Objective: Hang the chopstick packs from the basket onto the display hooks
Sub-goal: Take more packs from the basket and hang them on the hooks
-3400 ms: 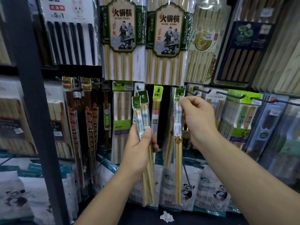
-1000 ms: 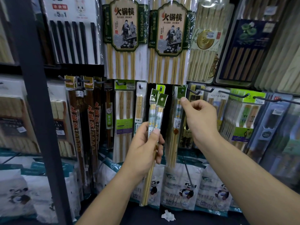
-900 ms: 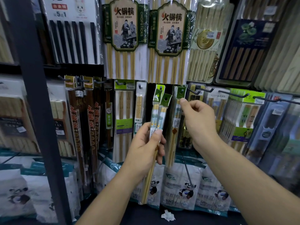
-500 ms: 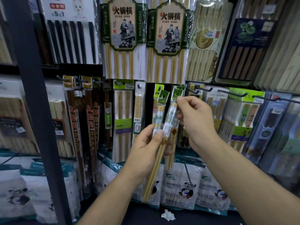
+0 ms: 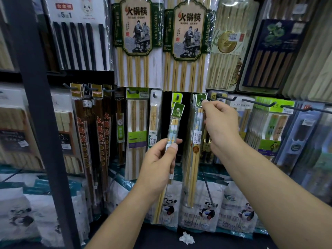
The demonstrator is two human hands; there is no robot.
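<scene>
While the left hand (image 5: 158, 159) grips one chopstick pack (image 5: 175, 123) near its middle, thumb in front, the pack stands nearly upright with its green header above the fingers. The right hand (image 5: 221, 126) pinches the green header of a second pack (image 5: 195, 150) at a display hook (image 5: 202, 100); this pack hangs below, left of that hand.

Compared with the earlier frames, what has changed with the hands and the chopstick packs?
The right hand took one of two packs from the left hand and lifted it up-right to the display hook, pinching the taken pack by its header; whether it is threaded on is unclear. The left hand now grips the remaining pack. The hanging wall packs stayed put.
</scene>
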